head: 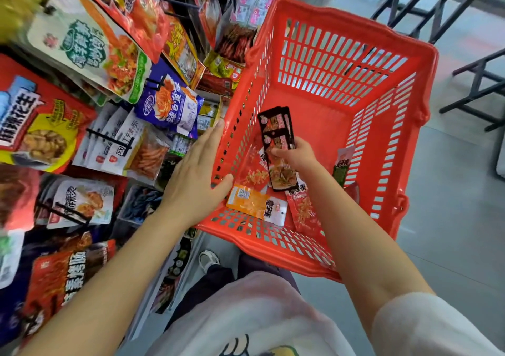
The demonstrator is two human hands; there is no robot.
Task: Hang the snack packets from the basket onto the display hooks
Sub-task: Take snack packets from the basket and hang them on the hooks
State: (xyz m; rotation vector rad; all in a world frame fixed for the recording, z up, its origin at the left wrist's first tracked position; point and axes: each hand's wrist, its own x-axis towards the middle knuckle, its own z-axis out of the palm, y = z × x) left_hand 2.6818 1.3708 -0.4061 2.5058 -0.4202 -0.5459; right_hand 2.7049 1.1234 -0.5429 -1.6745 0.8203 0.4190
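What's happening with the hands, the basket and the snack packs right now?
Right hand: grips black packets, inside basket.
Left hand: open, resting on basket rim.
Basket: nearly empty.
Orange packet: lying flat in basket.
Purple packet: hanging on display.

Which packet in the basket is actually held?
The black packet, pinched in the right hand grip. The orange packet and red packets lie loose on the basket floor.

Head camera, steep downward look, close over basket [341, 27] (single view)
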